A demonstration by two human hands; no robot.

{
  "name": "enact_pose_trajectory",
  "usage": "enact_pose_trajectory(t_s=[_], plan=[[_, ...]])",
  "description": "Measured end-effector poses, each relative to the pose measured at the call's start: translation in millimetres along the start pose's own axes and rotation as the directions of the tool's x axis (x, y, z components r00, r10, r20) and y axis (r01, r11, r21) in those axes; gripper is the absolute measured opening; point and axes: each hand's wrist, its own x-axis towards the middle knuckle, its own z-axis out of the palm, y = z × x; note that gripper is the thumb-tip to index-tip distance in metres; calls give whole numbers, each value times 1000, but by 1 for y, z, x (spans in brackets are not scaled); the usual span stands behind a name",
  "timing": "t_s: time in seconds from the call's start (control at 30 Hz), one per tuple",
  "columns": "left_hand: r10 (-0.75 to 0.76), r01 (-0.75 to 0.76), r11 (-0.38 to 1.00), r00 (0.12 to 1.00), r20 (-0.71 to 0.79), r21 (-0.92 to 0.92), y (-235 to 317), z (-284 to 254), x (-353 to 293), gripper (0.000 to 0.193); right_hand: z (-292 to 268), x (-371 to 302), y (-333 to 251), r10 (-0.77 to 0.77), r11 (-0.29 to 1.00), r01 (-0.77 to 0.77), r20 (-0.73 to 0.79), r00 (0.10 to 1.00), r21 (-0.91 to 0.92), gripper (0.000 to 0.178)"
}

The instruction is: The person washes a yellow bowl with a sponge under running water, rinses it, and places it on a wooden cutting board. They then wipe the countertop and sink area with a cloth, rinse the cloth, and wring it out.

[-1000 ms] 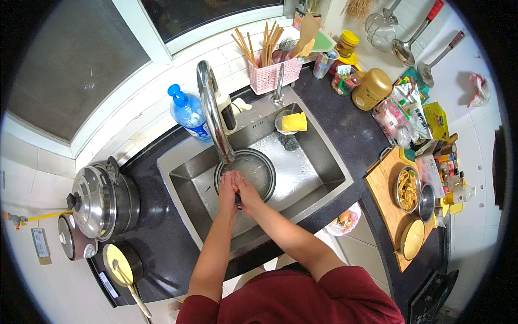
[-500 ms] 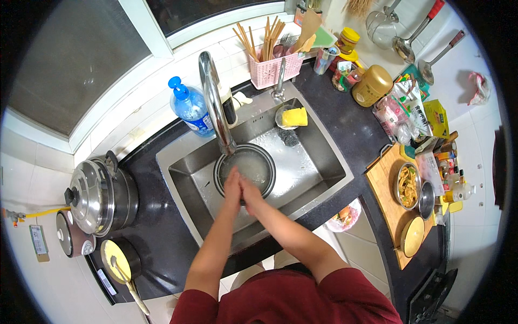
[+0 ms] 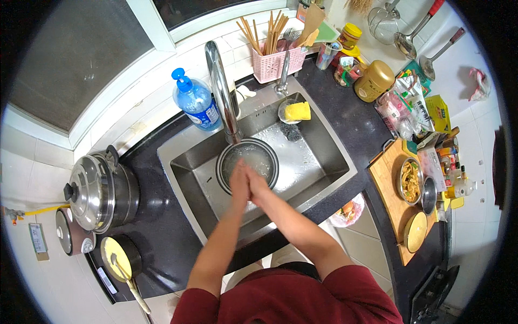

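Note:
My left hand (image 3: pixel 240 181) and my right hand (image 3: pixel 257 188) are pressed together over a round dark-rimmed metal pot (image 3: pixel 275 162). Cloudy water stands in the pot, which sits in the steel sink (image 3: pixel 318 186) beneath the curved faucet (image 3: pixel 219 86). The left fingers point forward, stretched out and slightly blurred. Most of the right fingers are hidden against the left hand. I see no object held in either hand. A yellow sponge (image 3: pixel 298 111) lies on a small dish at the sink's back right, with a dark scouring pad (image 3: pixel 291 132) below it.
Behind the sink stand a blue pump bottle (image 3: pixel 197 105) and a pink utensil basket (image 3: pixel 278 65). To the left are a large lidded steamer pot (image 3: pixel 91 189) and a saucepan (image 3: pixel 121 256) with a spoon. A cutting board (image 3: pixel 391 200) at right holds bowls, one with food.
The view has shifted slightly. My hands stay together over the pot and have shifted against each other, the left fingers now a little blurred.

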Motion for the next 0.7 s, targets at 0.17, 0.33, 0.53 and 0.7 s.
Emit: enact_pose_trajectory(t_s=[0.17, 0.33, 0.53, 0.7], plan=[[31, -29, 994, 999, -19, 104, 14, 12, -21, 40, 7, -8, -8, 162, 985, -165, -65, 985, -44, 55], [383, -396, 813, 916, 121, 426, -22, 14, -6, 46, -23, 23, 11, -146, 989, 147, 66, 987, -4, 61], [283, -285, 908, 958, 52, 307, -9, 20, -31, 44, 13, 1, -26, 143, 988, -138, -80, 986, 68, 50], [96, -104, 984, 994, 60, 148, -28, -13, 15, 47, 25, -22, -5, 99, 994, -97, -49, 994, 56, 51]])
